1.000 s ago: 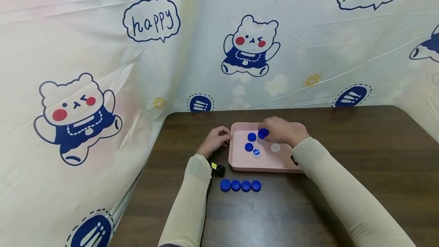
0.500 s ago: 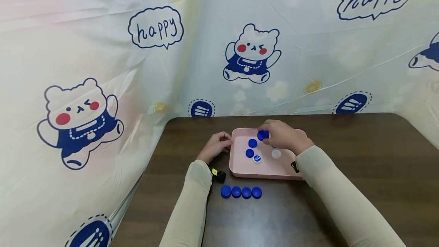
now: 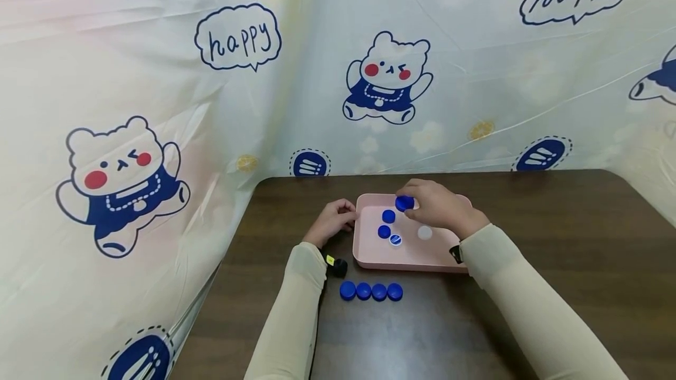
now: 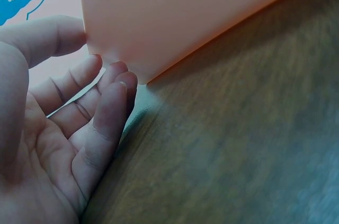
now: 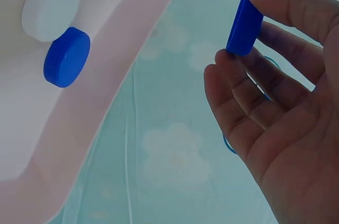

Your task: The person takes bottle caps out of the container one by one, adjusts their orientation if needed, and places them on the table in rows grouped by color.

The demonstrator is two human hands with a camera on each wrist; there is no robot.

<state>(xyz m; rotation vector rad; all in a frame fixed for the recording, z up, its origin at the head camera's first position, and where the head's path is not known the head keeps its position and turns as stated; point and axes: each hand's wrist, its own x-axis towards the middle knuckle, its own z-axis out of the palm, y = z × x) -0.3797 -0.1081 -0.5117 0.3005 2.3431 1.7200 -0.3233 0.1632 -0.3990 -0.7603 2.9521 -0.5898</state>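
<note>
My right hand [image 3: 446, 209] pinches a blue bottle cap [image 3: 404, 203] between thumb and fingertips, above the back of the pink tray [image 3: 433, 258]. In the right wrist view, that blue cap [image 5: 245, 25] stands on edge between the fingertips, the other fingers loosely bent. My left hand [image 3: 331, 221] is at the tray's left side; in the left wrist view its relaxed fingertips [image 4: 117, 94] touch the tray's outer wall [image 4: 159, 17]. Inside the tray lie blue caps [image 3: 388, 216], a white cap with a blue print [image 3: 395, 240] and a plain white disc-like cap [image 3: 425, 233].
Several blue caps [image 3: 363, 291] form a row on the brown table [image 3: 475, 333] in front of the tray. A black wrist device [image 3: 338, 267] with a yellow tag sits by the left cuff. A printed cloth [image 3: 454, 75] hangs behind the table's far edge.
My right hand, still pinching the blue cap, has shifted slightly toward the back of the tray. The head view has tilted a little. My left hand stays at the tray's side.
</note>
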